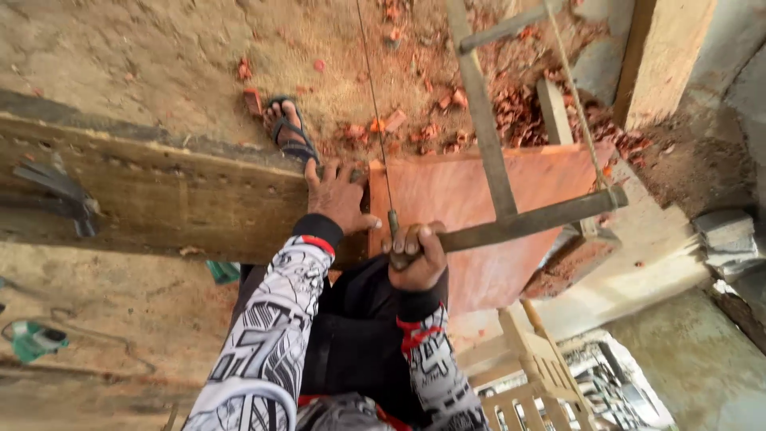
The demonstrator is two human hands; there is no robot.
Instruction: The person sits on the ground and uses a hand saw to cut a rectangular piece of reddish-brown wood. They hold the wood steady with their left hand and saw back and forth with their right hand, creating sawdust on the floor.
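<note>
My left hand (339, 195) lies flat, fingers spread, on the edge of a worn wooden workbench plank (159, 195), beside a reddish wooden board (463, 199). My right hand (415, 254) is closed around the lower handle of a wooden frame saw (511, 225). The saw's thin blade (377, 112) runs up from that hand along the board's left edge. The saw's centre bar (483, 128) and tension cord (576, 96) stretch away above the board. Both arms wear black-and-white patterned sleeves.
My foot in a sandal (289, 132) stands on sandy ground strewn with red brick rubble (511, 104). A hammer (60, 195) rests on the plank at left. A green object (33, 339) lies at lower left. A wooden frame (542, 375) sits at lower right.
</note>
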